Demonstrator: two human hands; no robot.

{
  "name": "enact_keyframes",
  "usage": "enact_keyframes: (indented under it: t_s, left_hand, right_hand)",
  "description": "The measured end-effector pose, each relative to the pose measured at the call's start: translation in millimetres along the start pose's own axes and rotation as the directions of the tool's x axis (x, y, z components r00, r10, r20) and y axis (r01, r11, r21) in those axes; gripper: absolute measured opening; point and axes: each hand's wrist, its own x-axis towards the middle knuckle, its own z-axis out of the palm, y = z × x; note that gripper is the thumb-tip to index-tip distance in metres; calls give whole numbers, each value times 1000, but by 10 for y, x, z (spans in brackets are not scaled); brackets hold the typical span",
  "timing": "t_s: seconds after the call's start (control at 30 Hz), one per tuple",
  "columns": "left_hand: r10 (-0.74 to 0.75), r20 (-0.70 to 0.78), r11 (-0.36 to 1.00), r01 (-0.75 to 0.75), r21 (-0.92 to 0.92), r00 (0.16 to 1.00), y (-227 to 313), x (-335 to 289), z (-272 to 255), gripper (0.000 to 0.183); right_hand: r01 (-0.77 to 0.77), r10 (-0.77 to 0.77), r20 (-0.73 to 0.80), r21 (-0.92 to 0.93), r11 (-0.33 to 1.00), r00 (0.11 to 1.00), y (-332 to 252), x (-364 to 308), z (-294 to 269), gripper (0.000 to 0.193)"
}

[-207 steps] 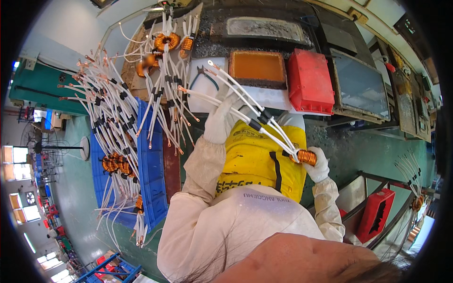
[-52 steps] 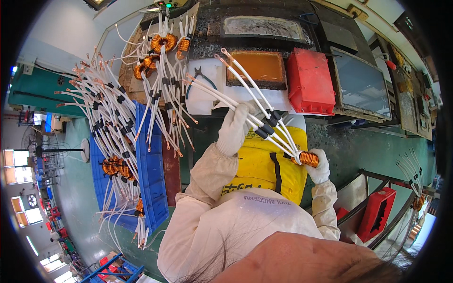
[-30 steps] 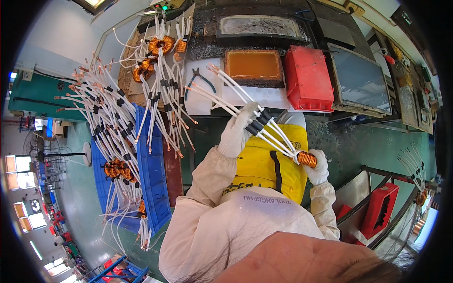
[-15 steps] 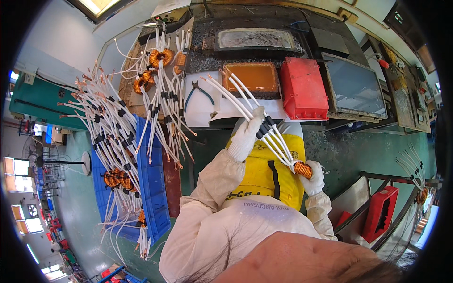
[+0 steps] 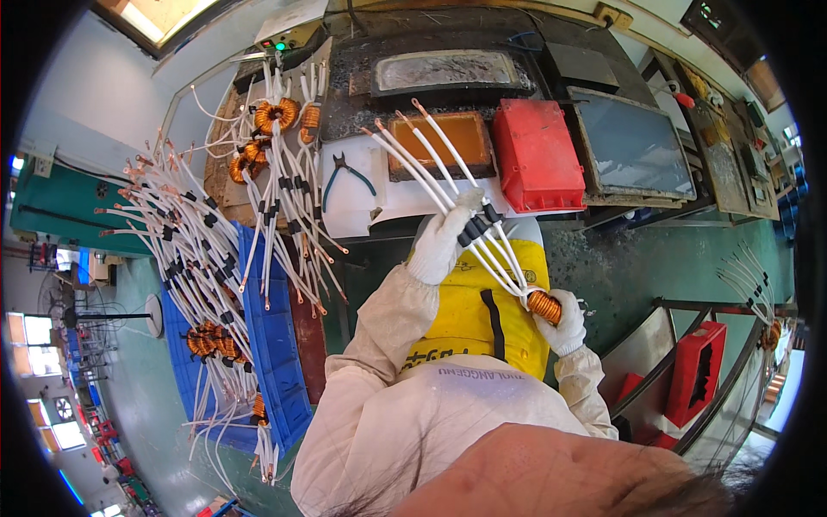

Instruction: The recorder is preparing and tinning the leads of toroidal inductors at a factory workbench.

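Observation:
A copper-wound coil (image 5: 544,306) with long white-sleeved leads (image 5: 444,142) is held in front of my yellow apron (image 5: 448,314). My gloved left hand (image 5: 441,241) is closed round the leads beside their black bands. The gloved right hand (image 5: 564,326) grips the coil at the lower end. Bare copper tips point up and away, appearing over an amber-filled pan (image 5: 396,175); I cannot tell whether any touch it. To the left of the pan, pliers with dark green handles (image 5: 342,164) lie on white paper (image 5: 349,220).
A red box (image 5: 538,159) stands right of the pan, then a grey-topped frame (image 5: 637,146). Behind is a dark trough with a silvery surface (image 5: 444,71). More leaded coils (image 5: 276,115) lie on the left board and fill a blue crate (image 5: 284,362). A rack (image 5: 637,345) stands low right.
The view has shifted slightly. The lead tips have moved a little up and right relative to the pan, and the leads spread wider. Both hands keep their hold.

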Motion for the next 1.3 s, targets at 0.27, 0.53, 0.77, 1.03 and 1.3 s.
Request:
enact_keyframes:
  t_s: [0.27,0.53,0.77,1.03,1.3]
  left_hand:
    - [44,45,999,-44,-6,998,68,-532,-180,42]
    - [105,-19,993,-104,58,994,0,-948,-269,41]
    - [247,-352,969,-226,100,903,275,-1087,-618,33]
    - [168,-28,854,-160,-495,985,489,-1163,-956,33]
    - [264,200,863,-138,-485,944,464,-1379,-644,42]
  right_hand:
    - [-40,-30,368,180,983,929,-180,190,-166,42]
    - [-268,-234,641,585,766,731,-695,790,669,31]
    - [-563,17,643,656,503,766,-797,710,874,30]
    - [-568,98,648,574,590,756,-907,655,940,36]
    - [-619,149,675,536,575,723,-958,587,1024,34]
